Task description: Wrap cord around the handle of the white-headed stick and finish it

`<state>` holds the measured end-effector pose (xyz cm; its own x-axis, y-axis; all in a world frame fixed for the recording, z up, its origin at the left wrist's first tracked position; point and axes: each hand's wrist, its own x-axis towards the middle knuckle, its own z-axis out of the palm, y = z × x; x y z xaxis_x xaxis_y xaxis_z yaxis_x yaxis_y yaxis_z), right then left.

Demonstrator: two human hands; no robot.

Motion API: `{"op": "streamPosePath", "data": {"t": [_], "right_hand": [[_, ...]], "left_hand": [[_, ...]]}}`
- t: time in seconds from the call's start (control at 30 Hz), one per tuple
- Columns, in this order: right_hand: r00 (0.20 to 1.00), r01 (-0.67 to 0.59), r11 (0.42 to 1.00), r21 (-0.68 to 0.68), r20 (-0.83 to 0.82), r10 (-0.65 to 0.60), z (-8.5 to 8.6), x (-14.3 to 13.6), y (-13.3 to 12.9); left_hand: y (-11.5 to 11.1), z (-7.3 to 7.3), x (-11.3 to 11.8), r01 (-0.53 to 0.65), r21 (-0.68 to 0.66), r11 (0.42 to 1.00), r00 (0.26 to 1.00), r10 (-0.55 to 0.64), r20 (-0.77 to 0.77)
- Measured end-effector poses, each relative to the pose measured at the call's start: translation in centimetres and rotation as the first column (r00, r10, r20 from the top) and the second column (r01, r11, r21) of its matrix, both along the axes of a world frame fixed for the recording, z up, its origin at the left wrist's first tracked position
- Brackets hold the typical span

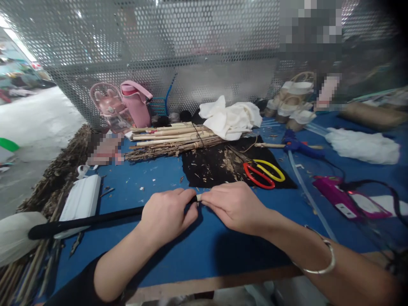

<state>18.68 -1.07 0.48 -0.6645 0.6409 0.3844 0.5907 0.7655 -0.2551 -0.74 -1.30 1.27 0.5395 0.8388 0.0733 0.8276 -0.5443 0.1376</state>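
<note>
A long black-wrapped rod [111, 218] lies across the left part of the blue table, its thick rounded end at the far left. My left hand [167, 211] is closed around the rod near its right end. There a short pale tip [199, 198] sticks out between my two hands. My right hand [237, 207] pinches this tip with thumb and fingers; its palm side is hidden. Beyond my hands, red and yellow handled scissors [259, 173] rest on a black cloth [207, 168] strewn with plant scraps.
Bundled sticks [172, 138] and a white cloth [232, 117] lie behind. A blue glue gun [301, 146], a purple power strip [350, 199] and cables are at right. A white box [81, 197] and dried stalks [35, 272] are at left. A perforated metal panel [191, 38] bounds the back.
</note>
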Motion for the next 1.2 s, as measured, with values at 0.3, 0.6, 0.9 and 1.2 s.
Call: {"op": "streamPosePath", "data": {"t": [0.3,0.6,0.9,1.2], "right_hand": [[0.982,0.052,0.987,-0.154,-0.172,-0.079,0.2,0.4,1.3],[0.888,-0.102,0.634,-0.766,-0.358,-0.289,-0.8,-0.4,2.7],[0.943,-0.068,0.581,-0.811,-0.243,-0.229,-2.2,-1.6,1.6],[0.984,0.069,0.748,-0.660,-0.076,-0.158,-1.4,-1.5,0.1]], "left_hand": [[-0.8,-0.1,-0.2,0.073,0.031,0.997,0.997,-0.073,0.013],[-1.0,0.4,-0.7,0.115,0.146,0.983,0.990,-0.126,0.067],[-0.9,0.5,-0.5,0.062,0.068,0.996,0.995,-0.067,0.080],[0.1,-0.1,-0.4,-0.035,0.104,0.994,0.997,0.028,0.067]]}}
